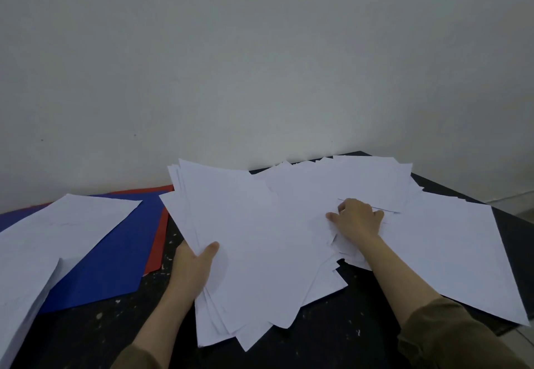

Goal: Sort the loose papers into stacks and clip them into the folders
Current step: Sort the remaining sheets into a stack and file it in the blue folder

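A fanned bundle of white papers (245, 238) is raised off the dark table, with my left hand (196, 267) gripping its lower left edge, thumb on top. My right hand (357, 218) presses down on the loose white sheets (332, 186) spread over the middle and back of the table, fingers curled at a sheet's edge. Another white sheet (450, 253) lies flat at the right. At the left, a blue folder (115, 256) lies over a red folder (157, 241), and a stack of white papers (57, 224) rests on the blue one.
The table (115, 334) is black with pale flecks and stands against a plain white wall (260, 65). More white paper (20, 296) hangs at the lower left edge of view. The table's right corner ends near a pale floor (520, 204).
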